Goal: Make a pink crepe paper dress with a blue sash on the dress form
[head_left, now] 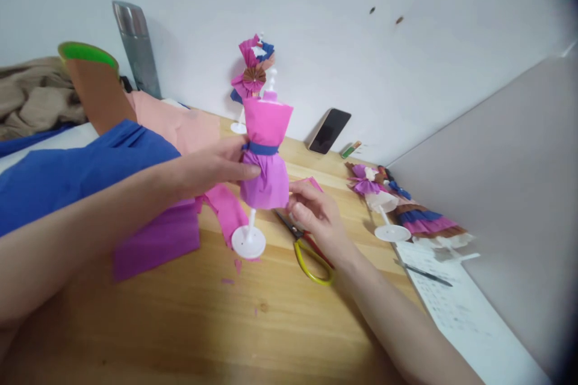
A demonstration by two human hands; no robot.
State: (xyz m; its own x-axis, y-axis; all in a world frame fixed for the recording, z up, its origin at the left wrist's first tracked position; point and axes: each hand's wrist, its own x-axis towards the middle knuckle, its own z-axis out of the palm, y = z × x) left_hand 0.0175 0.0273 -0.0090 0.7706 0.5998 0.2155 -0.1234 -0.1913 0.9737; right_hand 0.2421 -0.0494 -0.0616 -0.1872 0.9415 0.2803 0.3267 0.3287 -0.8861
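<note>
A small white dress-form mannequin (pixel 250 243) stands slightly tilted on a round base. It wears a pink strapless paper top (pixel 268 121), a dark blue waistband (pixel 263 149) and a gathered purple paper skirt (pixel 271 186). My left hand (pixel 226 160) is closed around its waist from the left, thumb across the front of the skirt. Beside the skirt's right hem is my right hand (pixel 316 210), fingers loosely curled and thumb apart, fingertips at the hem's edge. Scissors (pixel 311 258) with yellow and red handles lie under and beside my right hand, blades partly hidden.
Purple (pixel 158 243), pink (pixel 226 210) and blue crepe paper (pixel 90 162) spread at left. Behind stand a bottle (pixel 139 51), a brown paper roll (pixel 97 90) and another dressed mannequin (pixel 253 75). A phone (pixel 329 130) leans on the wall. More dressed mannequins (pixel 392 232) and a pen (pixel 428 275) are at right.
</note>
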